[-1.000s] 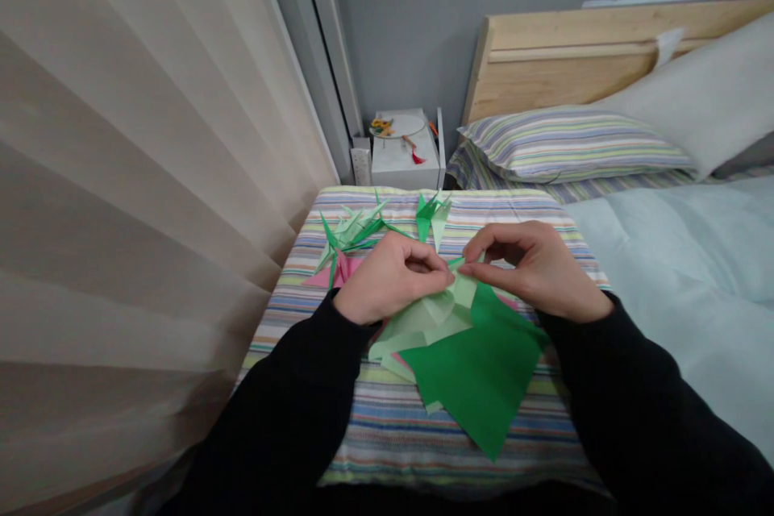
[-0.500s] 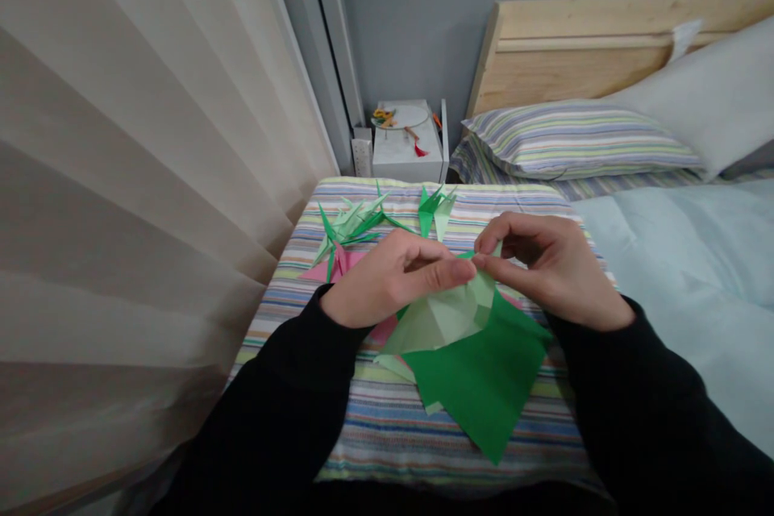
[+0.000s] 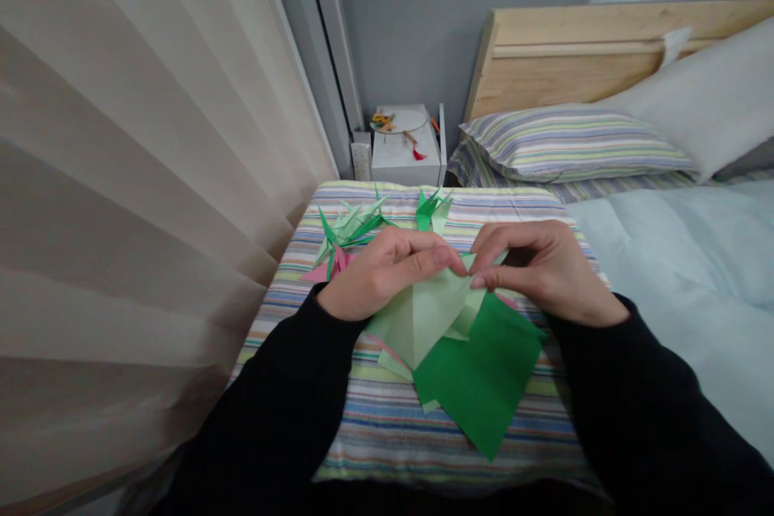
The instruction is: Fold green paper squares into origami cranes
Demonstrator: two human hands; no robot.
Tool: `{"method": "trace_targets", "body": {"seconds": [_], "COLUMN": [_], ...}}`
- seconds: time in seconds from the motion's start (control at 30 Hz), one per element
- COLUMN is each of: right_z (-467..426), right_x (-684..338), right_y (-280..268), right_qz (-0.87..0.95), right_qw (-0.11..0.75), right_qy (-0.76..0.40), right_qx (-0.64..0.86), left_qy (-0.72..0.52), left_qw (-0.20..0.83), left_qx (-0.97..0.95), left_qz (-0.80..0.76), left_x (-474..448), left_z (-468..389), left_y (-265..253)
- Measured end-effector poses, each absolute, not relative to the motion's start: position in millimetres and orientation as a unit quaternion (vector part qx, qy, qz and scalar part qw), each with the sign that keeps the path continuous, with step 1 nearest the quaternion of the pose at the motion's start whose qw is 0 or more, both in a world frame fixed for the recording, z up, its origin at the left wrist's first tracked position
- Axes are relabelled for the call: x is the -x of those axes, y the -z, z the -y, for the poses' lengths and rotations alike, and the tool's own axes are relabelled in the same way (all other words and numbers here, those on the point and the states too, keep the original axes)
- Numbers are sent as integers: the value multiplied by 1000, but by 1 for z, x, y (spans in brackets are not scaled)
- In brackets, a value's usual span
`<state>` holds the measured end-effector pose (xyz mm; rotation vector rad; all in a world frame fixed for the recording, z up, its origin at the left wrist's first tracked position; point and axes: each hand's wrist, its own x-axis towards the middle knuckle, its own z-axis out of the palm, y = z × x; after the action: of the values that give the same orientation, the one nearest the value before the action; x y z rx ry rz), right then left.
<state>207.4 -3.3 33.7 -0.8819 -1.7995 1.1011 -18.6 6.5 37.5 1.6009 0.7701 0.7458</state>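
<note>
A creased sheet of pale green origami paper is held up between both hands. My left hand grips its upper edge with thumb and fingers. At the right, my right hand pinches a folded corner of the same sheet. Below it, a dark green paper square lies on the striped cloth, with edges of pink and pale green sheets showing around it. Beyond my left hand sit several folded green paper cranes and a pink folded paper, partly covered by that hand.
Two more folded green papers lie near the far edge of the striped cloth. Behind stands a white bedside cabinet holding small items. A curtain hangs at the left; a bed with a striped pillow is at the right.
The pale green sheet has turned and opened out, showing a broader face toward me. My left fingers have shifted slightly left, and the right hand's pinch has moved a little lower.
</note>
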Motion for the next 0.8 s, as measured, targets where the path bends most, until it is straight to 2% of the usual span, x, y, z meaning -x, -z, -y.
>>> {"method": "trace_targets", "body": {"seconds": [0.13,0.23,0.47,0.8], "right_z": [-1,-5,-7,-7], "right_x": [-209,-210,-210,-211], "right_y": [-32,-29,-24,-24], "right_qz": [651,626,620,610], "right_qw": [502,529,546,571], "right_qy": [-405,-385,-370,-334], "right_qx": [399,423,425,436], "left_qy": [-326,-320,-370,-382], "left_qw": [612,607,452,378], "left_qx": [-676,-689,-757,-770], "left_qz": [-249,-230,-293,-343], "left_x": [24,27,24,22], "left_z": [-9,-10,-12,-14], "left_y": [-35,-37,-42,-33]}}
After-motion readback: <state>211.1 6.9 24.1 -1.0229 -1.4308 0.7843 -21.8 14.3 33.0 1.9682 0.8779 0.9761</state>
